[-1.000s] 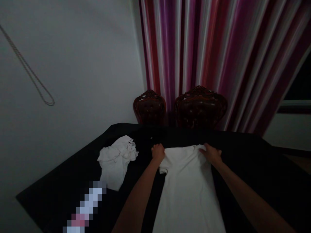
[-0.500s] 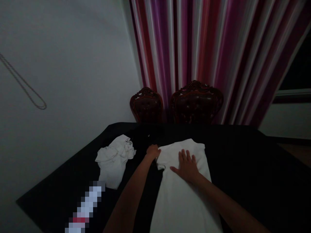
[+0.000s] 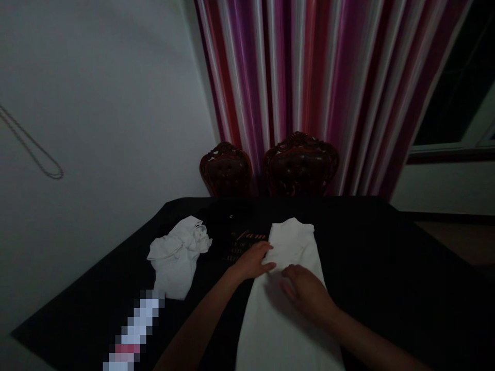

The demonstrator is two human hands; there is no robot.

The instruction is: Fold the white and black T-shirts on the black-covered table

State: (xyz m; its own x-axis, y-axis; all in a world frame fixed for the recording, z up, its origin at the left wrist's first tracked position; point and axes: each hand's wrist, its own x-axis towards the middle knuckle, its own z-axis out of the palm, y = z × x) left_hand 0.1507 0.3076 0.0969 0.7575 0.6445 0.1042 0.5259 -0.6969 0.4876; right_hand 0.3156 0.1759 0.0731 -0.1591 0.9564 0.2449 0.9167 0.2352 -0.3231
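Note:
A white T-shirt point(image 3: 266, 319) lies lengthwise on the black-covered table, its left side folded inward. My left hand point(image 3: 253, 260) rests at the shirt's left edge, thumb and fingers apart on the cloth. Just over the middle of the shirt is my right hand point(image 3: 311, 291), loosely curled and a little blurred, with no cloth visibly gripped. A second white garment point(image 3: 180, 263) sits crumpled to the left of my left arm.
Two carved dark chairs point(image 3: 299, 165) stand behind the table point(image 3: 371, 257). A striped curtain point(image 3: 282, 77) hangs behind them. At the lower left is a pixelated pale strip point(image 3: 135, 324). Gold lettering point(image 3: 251, 235) shows on the black cover.
The shirt's left sleeve has been folded inward. My left hand has moved right and nearer onto the shirt's edge; my right hand has lifted from lying flat and drawn nearer, uncovering the lettering.

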